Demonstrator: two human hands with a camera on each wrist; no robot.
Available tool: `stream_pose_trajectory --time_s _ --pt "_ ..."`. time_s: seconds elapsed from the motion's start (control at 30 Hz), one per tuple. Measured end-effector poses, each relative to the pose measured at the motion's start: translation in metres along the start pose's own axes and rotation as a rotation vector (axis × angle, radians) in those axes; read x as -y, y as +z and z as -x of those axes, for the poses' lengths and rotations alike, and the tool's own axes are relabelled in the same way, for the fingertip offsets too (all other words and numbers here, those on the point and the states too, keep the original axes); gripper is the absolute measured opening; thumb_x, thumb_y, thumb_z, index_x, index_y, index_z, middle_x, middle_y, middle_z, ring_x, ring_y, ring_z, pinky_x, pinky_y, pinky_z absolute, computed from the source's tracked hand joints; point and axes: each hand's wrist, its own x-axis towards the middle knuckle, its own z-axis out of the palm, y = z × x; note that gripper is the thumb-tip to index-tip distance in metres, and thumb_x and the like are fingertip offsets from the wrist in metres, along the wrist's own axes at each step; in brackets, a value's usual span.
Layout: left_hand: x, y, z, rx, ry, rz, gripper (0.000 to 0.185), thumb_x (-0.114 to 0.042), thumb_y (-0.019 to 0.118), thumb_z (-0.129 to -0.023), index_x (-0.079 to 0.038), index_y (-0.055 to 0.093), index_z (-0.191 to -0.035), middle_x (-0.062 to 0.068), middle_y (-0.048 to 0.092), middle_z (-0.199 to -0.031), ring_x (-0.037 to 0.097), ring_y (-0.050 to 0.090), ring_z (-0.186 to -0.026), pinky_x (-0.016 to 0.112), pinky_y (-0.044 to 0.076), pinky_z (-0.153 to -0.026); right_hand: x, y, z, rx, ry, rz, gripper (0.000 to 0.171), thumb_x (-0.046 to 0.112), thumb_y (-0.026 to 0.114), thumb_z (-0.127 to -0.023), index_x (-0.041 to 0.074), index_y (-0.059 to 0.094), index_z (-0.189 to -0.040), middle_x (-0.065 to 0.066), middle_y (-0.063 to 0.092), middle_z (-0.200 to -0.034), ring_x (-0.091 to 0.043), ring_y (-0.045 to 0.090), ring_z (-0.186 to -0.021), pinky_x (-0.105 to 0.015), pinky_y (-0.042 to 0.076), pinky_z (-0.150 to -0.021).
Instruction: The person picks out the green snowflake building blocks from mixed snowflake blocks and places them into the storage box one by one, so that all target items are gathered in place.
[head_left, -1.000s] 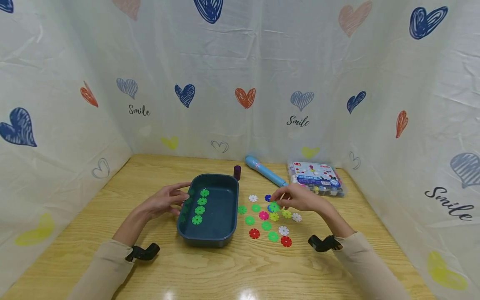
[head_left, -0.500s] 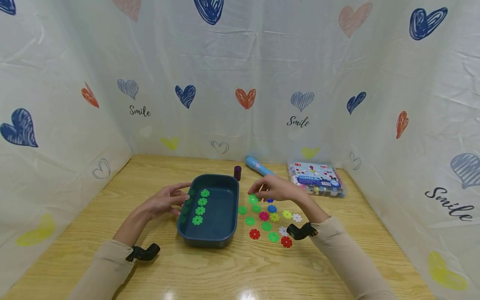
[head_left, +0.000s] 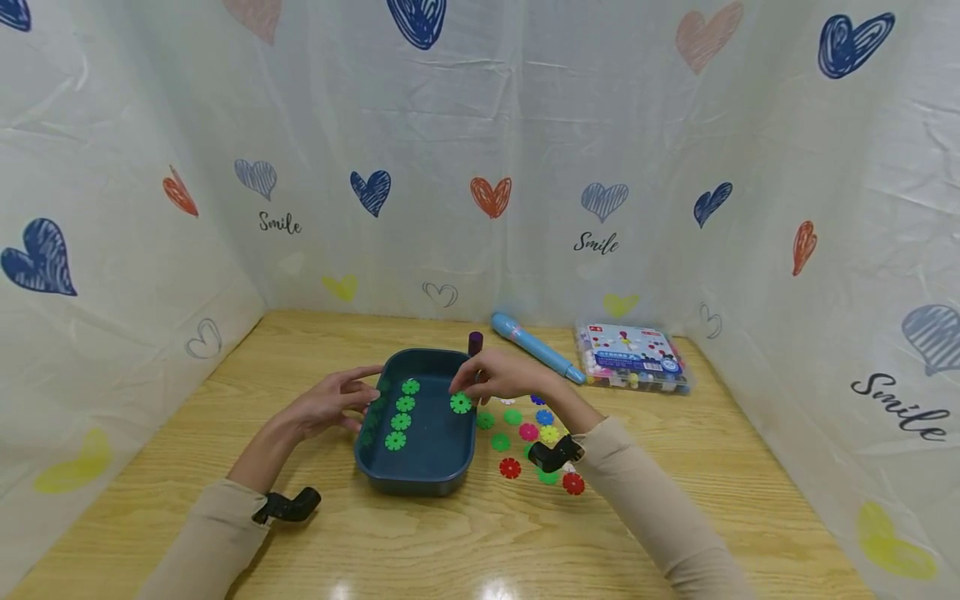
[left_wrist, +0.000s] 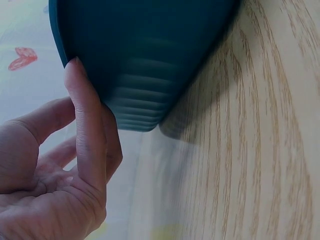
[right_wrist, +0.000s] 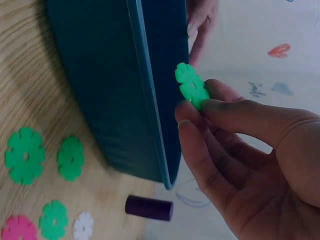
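in the head view we see our right hand point(head_left: 504, 377) reaching across the right rim of the dark teal tray point(head_left: 417, 468), pinching a green flower disc point(head_left: 461, 403) between thumb and fingertips so that it hangs just over the tray's inside, near its right wall. our left hand point(head_left: 330, 402) rests against the tray's left wall with fingers straight and relaxed, holding nothing, which looks to us like a way of keeping the tray from sliding. four green discs point(head_left: 402, 412) already lie in a row along the left of the tray floor, while the mixed-colour discs point(head_left: 529, 432) stay scattered on the wooden table point(head_left: 225, 392) to the right of the tray. at the far side lie a small purple cylinder point(head_left: 475, 342), a blue pen-like tube point(head_left: 536, 347) and a clear toy box point(head_left: 632, 357). in the left wrist view our straight fingers point(left_wrist: 85, 125) lie flat against the ribbed outer wall of the tray point(left_wrist: 150, 60), not curled round it. in the right wrist view the green disc point(right_wrist: 191, 88) is gripped at its edge by thumb and fingers point(right_wrist: 200, 145), held on edge just beyond the tray rim point(right_wrist: 150, 100); more green discs point(right_wrist: 25, 154) lie on the table outside.
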Motion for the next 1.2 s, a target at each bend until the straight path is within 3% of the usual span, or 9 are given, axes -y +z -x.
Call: stream_pose_trajectory --time_s 0.27,0.63,1.2 --pt "-0.001 0.0 0.001 0.003 -0.001 0.007 0.069 -0.023 0.058 -0.1 -0.013 0.02 -0.157 0.026 0.055 -0.126 0.02 0.065 -0.09 0.032 0.061 -0.068 0.009 0.012 -0.032 0.086 -0.017 0.011 0.025 0.001 0.056 -0.096 -0.001 0.069 -0.117 -0.012 0.071 -0.104 -0.035 0.071 -0.088 -0.027 0.059 -0.074" --pt "0.001 -0.002 0.0 0.015 0.005 -0.002 0.067 -0.022 0.055 -0.101 -0.013 0.02 -0.157 0.025 0.056 -0.126 0.02 0.065 -0.091 0.033 0.06 -0.069 0.025 0.03 -0.065 0.161 0.035 -0.027 0.024 0.002 0.058 -0.096 0.004 0.071 -0.116 -0.011 0.072 -0.098 -0.031 0.073 -0.088 -0.03 0.061 -0.072" --pt "0.001 -0.003 -0.001 0.033 0.015 -0.016 0.065 -0.022 0.053 -0.102 -0.012 0.019 -0.157 0.008 0.061 -0.117 0.019 0.064 -0.092 0.032 0.06 -0.069 0.041 0.048 -0.095 0.283 0.141 -0.091 0.021 -0.002 0.06 -0.094 0.006 0.072 -0.109 -0.006 0.067 -0.097 -0.019 0.073 -0.081 -0.028 0.06 -0.074"
